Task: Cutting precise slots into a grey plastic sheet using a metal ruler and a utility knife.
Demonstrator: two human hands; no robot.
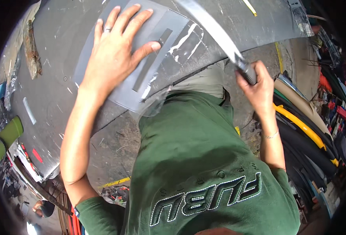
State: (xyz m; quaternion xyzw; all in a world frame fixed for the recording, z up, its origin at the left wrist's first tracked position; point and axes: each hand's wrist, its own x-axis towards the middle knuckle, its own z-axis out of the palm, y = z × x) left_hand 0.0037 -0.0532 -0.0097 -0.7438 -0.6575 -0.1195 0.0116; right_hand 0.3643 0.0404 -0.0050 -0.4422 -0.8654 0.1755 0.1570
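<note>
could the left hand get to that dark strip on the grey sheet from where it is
Probably yes. The left hand lies flat on the grey sheet, its thumb tip right beside the dark strip, and nothing lies between them. The right hand is off to the side, its grip on a long blade.

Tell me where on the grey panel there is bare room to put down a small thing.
Bare grey panel lies between the left hand and the rusty strip. It is crowded under that hand, where the clear sheet lies, and where the right hand holds the long blade.
</note>
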